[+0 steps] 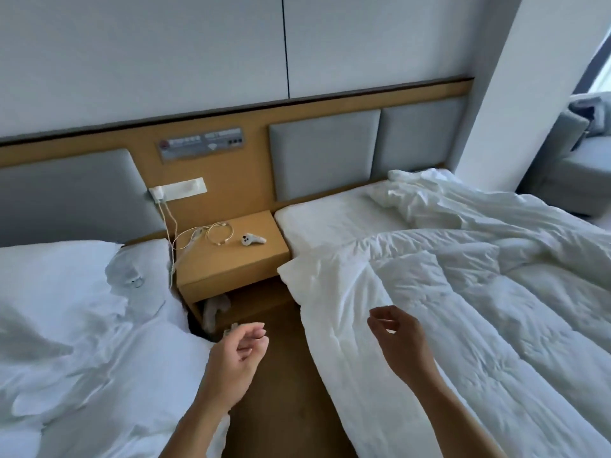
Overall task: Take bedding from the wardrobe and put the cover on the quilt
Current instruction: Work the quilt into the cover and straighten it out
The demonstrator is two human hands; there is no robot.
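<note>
holding: nothing; my left hand [238,358] and right hand [401,340] are hanging loosely curled.
puffy white quilt [463,309]: i am risking dragging its overhanging edge onto the brown wooden floor [277,401].

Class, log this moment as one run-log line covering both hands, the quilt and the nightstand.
left hand: empty, loosely curled, between beds | right hand: empty, over crumpled white quilt | wooden nightstand: coiled cable, white controller

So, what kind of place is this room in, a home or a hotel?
Most likely a hotel twin room: the left bed and right bed carry the same white bedding, one nightstand stands between them, and a switch panel is built into the headboard wall.
</note>
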